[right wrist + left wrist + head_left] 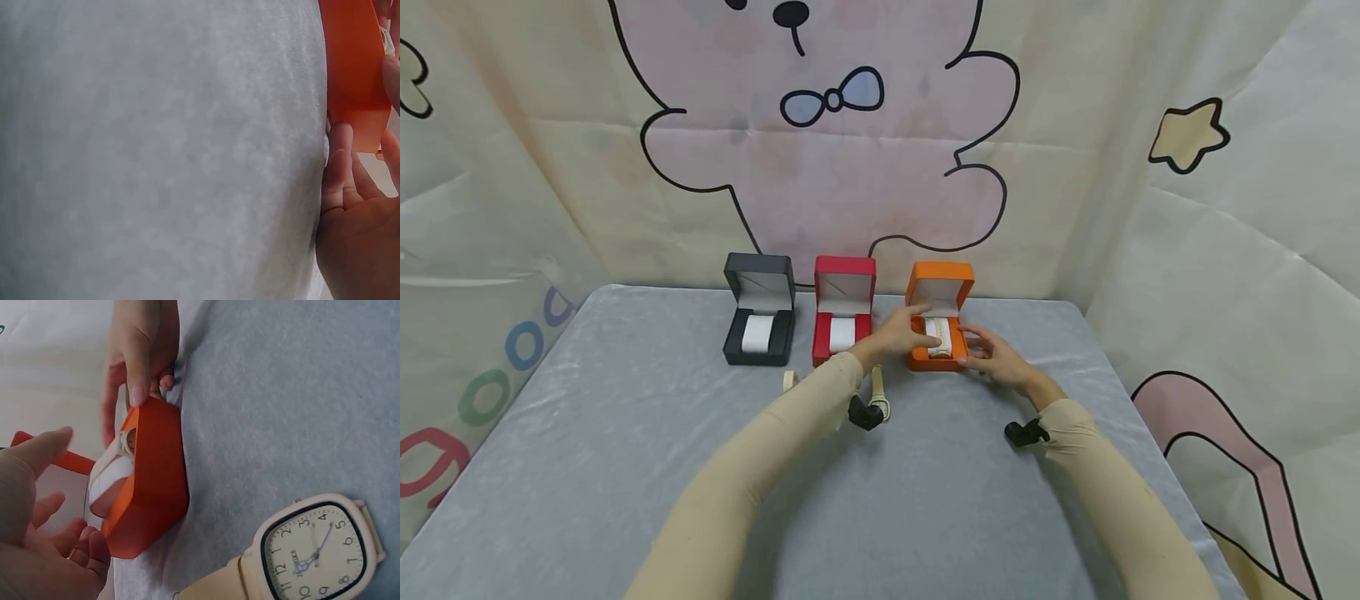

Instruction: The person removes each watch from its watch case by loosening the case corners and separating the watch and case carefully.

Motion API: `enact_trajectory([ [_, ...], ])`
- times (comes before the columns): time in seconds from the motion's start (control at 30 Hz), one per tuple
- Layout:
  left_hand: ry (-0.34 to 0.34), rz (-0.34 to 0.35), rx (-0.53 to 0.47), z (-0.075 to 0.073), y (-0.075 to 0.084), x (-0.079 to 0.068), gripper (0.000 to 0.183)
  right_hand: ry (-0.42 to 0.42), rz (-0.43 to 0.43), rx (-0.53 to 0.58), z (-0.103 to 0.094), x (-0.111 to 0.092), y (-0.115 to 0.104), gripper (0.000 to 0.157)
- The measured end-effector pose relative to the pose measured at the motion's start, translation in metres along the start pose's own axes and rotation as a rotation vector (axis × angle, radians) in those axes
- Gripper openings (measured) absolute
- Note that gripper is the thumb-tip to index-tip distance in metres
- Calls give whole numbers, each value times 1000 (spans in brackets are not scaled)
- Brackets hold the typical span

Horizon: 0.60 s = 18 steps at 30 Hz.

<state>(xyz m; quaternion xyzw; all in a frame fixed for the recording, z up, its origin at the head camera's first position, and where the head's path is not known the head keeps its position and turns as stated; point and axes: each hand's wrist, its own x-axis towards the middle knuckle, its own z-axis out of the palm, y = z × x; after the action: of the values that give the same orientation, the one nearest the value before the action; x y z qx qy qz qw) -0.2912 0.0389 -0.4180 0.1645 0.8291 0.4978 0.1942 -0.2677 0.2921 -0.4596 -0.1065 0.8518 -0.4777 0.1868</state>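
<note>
In the head view, an orange watch box (938,364) stands with its lid raised. Inside it, a light-strapped wristwatch (127,442) sits round a white cushion (111,481). My right hand (996,360) holds the box by its right side, thumb on the front rim and fingers along the side wall. Over the box's left side is my left hand (897,335), its thumb extended and its fingers loosely bent, holding nothing. A cream square-faced watch (315,550) lies on the cloth below the left wrist.
Left of the orange box stand a red watch box (844,265) and a dark grey one (760,263), both with lids raised and white cushions inside. Part of another cream watch (790,380) shows beside the left sleeve. A grey cloth (925,500) covers the table; a printed curtain (1075,208) hangs behind.
</note>
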Motion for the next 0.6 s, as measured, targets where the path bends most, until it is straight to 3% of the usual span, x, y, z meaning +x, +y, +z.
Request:
enact_trajectory([
  [0.33, 62, 6, 228, 8, -5, 10, 79, 2, -2, 7, 1, 1, -2, 73],
  [0.6, 71, -13, 302, 13, -10, 18, 82, -3, 7, -2, 0, 0, -1, 72],
])
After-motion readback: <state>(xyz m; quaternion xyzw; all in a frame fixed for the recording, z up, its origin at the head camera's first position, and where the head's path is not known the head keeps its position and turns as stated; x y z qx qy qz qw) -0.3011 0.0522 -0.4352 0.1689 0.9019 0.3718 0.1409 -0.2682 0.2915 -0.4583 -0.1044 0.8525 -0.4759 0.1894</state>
